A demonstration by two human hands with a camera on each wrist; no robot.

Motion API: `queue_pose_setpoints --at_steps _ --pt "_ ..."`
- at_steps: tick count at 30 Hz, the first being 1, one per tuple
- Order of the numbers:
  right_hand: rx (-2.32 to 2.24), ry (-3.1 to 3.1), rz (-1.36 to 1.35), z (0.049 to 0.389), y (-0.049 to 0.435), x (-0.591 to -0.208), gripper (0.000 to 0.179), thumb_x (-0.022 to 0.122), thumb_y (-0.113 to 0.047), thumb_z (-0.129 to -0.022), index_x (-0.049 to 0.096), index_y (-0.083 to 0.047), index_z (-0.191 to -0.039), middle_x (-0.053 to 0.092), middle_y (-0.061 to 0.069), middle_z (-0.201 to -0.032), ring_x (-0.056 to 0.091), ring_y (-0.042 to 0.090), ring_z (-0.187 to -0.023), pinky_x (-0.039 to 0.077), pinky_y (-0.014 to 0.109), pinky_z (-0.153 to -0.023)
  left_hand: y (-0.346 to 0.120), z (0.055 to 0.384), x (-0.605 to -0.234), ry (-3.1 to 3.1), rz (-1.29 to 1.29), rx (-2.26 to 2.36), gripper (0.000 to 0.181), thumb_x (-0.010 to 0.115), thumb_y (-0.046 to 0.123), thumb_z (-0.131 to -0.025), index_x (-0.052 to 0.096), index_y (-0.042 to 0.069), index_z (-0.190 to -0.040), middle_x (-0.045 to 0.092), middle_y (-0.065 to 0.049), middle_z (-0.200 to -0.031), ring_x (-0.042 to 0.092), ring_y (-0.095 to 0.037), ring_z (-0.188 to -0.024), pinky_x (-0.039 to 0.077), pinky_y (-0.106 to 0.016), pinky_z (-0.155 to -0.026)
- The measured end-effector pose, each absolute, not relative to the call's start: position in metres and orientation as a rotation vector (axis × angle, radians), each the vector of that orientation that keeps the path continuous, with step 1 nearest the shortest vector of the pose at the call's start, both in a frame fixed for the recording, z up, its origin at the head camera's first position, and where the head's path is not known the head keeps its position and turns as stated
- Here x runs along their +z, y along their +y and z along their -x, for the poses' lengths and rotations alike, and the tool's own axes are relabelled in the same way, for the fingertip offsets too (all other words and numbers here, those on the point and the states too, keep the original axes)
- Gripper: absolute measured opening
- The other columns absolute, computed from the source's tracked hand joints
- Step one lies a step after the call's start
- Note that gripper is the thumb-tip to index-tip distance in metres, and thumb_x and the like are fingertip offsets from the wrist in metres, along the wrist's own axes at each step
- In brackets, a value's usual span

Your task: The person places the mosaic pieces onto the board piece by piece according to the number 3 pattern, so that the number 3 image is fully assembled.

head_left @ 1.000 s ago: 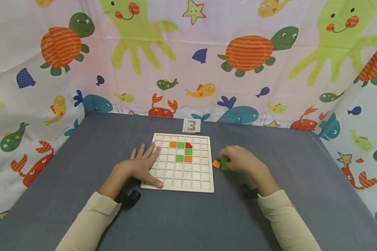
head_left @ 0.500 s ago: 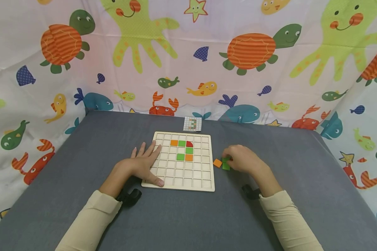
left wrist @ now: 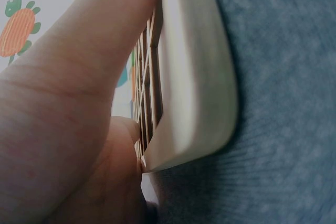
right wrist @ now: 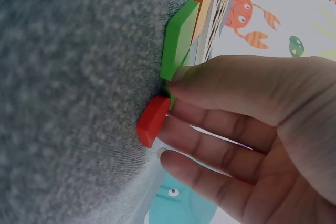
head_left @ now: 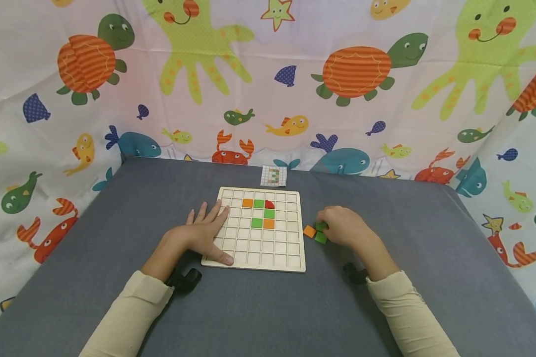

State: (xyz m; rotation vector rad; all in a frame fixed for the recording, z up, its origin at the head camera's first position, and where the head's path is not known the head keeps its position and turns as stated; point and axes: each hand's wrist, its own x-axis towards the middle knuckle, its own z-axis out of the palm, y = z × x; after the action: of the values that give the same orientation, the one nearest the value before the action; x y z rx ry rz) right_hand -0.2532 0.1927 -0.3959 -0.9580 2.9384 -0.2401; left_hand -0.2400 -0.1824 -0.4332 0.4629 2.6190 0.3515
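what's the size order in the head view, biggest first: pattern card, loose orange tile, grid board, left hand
Largest to smallest, as they look there:
Grid board
Left hand
Pattern card
Loose orange tile

Head view: above, forward-down | wrist views: low, close | shared: board (head_left: 259,246)

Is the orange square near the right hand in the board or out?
Out: the orange square lies on the gray cloth, just right of the board.

Further back than the fingers (head_left: 213,213), a black, rounded fitting (head_left: 187,281) is worn at each wrist; behind that come creased, cream-coloured long sleeves (head_left: 129,312).
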Motion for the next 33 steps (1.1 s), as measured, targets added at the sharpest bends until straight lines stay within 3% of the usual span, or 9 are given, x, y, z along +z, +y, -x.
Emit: queue_pose_setpoints --at_steps 16,24,33 --pt "-0.243 2.938 0.988 0.251 0.188 -0.392 0.017 0.071 0.006 -0.081 0.074 -0.005 -0.094 0.064 0.003 -0.085 0.049 0.016 -0.071 0.044 0.034 -0.064 -0.184 0.243 -0.438 2.618 -0.450 0.335 0.156 0.064 0.097 -0.045 -0.010 0.024 -0.161 -0.026 -0.002 -0.163 -0.029 -0.036 -0.145 -0.015 -0.062 -0.112" --pt "-0.276 2.910 1.080 0.250 0.181 -0.393 0.015 0.072 0.004 -0.081 0.072 -0.008 -0.089 0.062 0.002 -0.083 0.050 0.014 -0.071 0.047 0.034 -0.065 -0.183 0.243 -0.438 2.622 -0.455 0.338 0.156 0.064 0.098 -0.045 -0.009 0.024 -0.161 -0.026 -0.002 -0.163 -0.030 -0.036 -0.144 -0.015 -0.063 -0.111" --pt "-0.297 2.884 1.199 0.249 0.162 -0.392 0.015 0.072 0.005 -0.081 0.068 -0.010 -0.080 0.054 -0.001 -0.074 0.043 0.013 -0.066 0.038 0.028 -0.059 -0.182 0.242 -0.437 2.622 -0.449 0.344 0.156 0.065 0.097 -0.046 -0.009 0.022 -0.161 -0.025 -0.004 -0.163 -0.030 -0.037 -0.144 -0.015 -0.064 -0.111"
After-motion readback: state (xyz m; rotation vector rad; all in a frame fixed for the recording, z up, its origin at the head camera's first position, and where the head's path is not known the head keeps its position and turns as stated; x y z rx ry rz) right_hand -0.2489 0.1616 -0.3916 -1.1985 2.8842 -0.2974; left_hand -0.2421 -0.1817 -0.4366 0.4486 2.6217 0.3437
